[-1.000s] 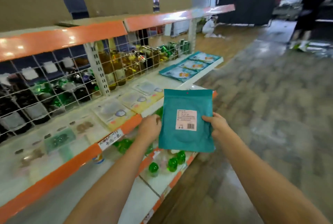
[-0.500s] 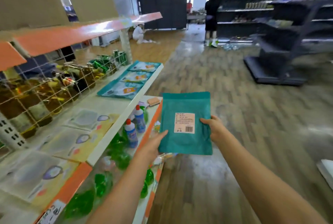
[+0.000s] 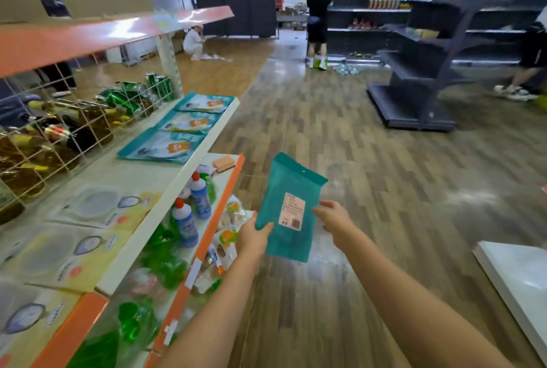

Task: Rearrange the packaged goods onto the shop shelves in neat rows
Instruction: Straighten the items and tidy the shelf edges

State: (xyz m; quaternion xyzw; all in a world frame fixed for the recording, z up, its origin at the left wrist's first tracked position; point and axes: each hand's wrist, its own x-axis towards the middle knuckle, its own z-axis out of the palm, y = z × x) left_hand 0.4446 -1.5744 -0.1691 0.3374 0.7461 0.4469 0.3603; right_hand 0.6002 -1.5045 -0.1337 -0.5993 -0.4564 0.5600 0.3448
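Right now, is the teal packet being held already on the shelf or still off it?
Off it: the teal packet is in the air over the aisle floor, gripped by the left hand.

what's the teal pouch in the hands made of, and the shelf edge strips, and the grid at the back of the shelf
Teal pouch: looks like soft matte plastic film; it bends in the left hand and carries a paper-like label. Right hand is at its edge.
Orange shelf edge strip: glossy, probably painted metal or plastic; it mirrors the ceiling lights.
Wire grid: thin pale coated metal wire, most likely.
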